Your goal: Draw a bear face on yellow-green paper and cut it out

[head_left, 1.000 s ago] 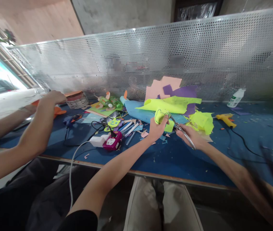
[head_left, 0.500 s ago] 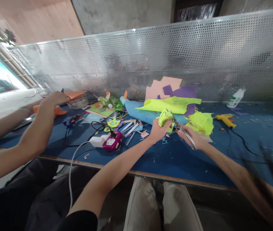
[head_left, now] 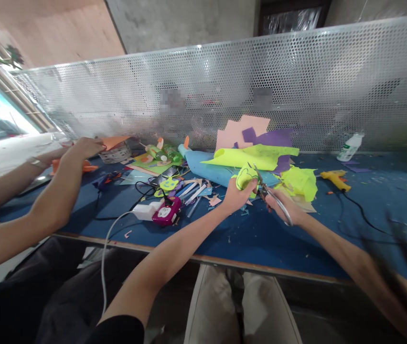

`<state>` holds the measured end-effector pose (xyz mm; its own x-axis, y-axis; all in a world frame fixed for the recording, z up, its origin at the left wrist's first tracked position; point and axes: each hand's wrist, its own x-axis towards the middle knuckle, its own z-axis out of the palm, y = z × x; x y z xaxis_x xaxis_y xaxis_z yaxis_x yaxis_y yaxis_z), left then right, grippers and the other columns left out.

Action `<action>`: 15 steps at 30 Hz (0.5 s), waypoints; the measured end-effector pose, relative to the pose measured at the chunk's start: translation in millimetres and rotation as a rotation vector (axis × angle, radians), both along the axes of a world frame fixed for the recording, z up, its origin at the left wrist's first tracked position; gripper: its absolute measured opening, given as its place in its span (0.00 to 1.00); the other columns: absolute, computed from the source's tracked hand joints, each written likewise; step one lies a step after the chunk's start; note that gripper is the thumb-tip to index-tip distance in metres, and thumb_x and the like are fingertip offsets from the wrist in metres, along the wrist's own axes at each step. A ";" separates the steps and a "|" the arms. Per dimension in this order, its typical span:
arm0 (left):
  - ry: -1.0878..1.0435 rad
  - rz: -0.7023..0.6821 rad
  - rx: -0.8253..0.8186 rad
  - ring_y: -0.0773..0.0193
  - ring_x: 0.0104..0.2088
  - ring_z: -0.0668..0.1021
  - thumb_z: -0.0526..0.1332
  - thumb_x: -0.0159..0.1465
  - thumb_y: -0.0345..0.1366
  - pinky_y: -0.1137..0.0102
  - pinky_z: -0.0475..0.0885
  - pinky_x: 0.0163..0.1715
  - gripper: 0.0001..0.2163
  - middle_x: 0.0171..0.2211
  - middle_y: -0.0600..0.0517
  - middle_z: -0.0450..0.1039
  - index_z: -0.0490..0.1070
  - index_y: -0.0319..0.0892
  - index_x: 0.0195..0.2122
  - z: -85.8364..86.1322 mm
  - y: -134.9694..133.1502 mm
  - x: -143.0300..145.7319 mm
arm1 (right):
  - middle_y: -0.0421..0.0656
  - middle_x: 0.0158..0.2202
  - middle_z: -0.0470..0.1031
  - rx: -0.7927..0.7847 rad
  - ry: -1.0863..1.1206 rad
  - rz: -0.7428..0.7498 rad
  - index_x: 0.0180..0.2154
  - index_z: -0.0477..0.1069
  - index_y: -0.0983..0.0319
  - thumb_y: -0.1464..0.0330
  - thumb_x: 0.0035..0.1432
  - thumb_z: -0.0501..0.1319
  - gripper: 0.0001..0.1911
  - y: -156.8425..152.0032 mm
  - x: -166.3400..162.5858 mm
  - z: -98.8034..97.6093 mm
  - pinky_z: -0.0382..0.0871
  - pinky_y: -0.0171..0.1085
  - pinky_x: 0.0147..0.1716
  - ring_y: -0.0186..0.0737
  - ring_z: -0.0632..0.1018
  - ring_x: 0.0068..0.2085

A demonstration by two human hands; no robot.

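My left hand (head_left: 238, 195) pinches a yellow-green felt piece (head_left: 245, 176) that has a dark line drawn on it. Metal scissors (head_left: 278, 203) are in my right hand (head_left: 285, 204), their blades pointing up and left at the edge of the felt. How much felt lies between the blades I cannot tell. Just behind both hands lie a rolled blue sheet (head_left: 207, 165) and a larger yellow-green sheet (head_left: 250, 156). Beside my right hand is a crumpled yellow-green piece (head_left: 302, 182).
A yellow glue gun (head_left: 337, 180) and a white bottle (head_left: 350, 147) are on the right. Left of my hands are a purple power adapter (head_left: 166, 211), glue sticks (head_left: 195, 193) and scraps. A co-worker's arms (head_left: 60, 191) reach across the far left. A perforated metal panel (head_left: 218, 81) borders the back.
My hands keep nearly the same place, with the scissors at the felt. The co-worker's hand at the left has shifted slightly.
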<state>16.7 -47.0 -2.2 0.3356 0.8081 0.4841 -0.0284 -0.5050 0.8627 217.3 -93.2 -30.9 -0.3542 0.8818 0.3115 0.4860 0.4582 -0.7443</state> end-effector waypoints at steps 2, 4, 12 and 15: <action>-0.007 -0.010 -0.009 0.68 0.24 0.73 0.62 0.69 0.48 0.71 0.71 0.29 0.19 0.22 0.51 0.73 0.71 0.40 0.25 -0.7 0.7 0.2 | 0.39 0.27 0.69 -0.022 0.004 -0.002 0.36 0.64 0.60 0.43 0.70 0.50 0.27 -0.5 -0.3 -1.9 0.68 0.37 0.29 0.40 0.73 0.28; -0.016 -0.020 -0.017 0.68 0.24 0.73 0.62 0.69 0.48 0.71 0.71 0.29 0.19 0.23 0.51 0.73 0.71 0.40 0.25 -1.2 1.3 0.2 | 0.39 0.26 0.69 -0.041 -0.002 -0.007 0.35 0.64 0.60 0.42 0.71 0.48 0.28 -1.1 -0.3 -2.7 0.67 0.37 0.28 0.39 0.73 0.27; -0.050 -0.036 -0.021 0.70 0.24 0.72 0.62 0.68 0.49 0.72 0.69 0.28 0.20 0.22 0.53 0.72 0.71 0.40 0.26 -1.6 2.3 0.6 | 0.39 0.27 0.68 -0.040 0.035 0.024 0.36 0.64 0.61 0.40 0.70 0.48 0.30 2.0 0.8 -4.5 0.66 0.37 0.28 0.38 0.73 0.27; -0.066 -0.062 -0.012 0.70 0.23 0.71 0.61 0.69 0.50 0.72 0.68 0.28 0.20 0.22 0.53 0.71 0.70 0.40 0.25 -2.7 3.6 1.0 | 0.40 0.31 0.69 -0.063 0.060 0.049 0.40 0.65 0.61 0.42 0.70 0.48 0.29 2.6 0.9 -5.5 0.69 0.37 0.30 0.38 0.73 0.30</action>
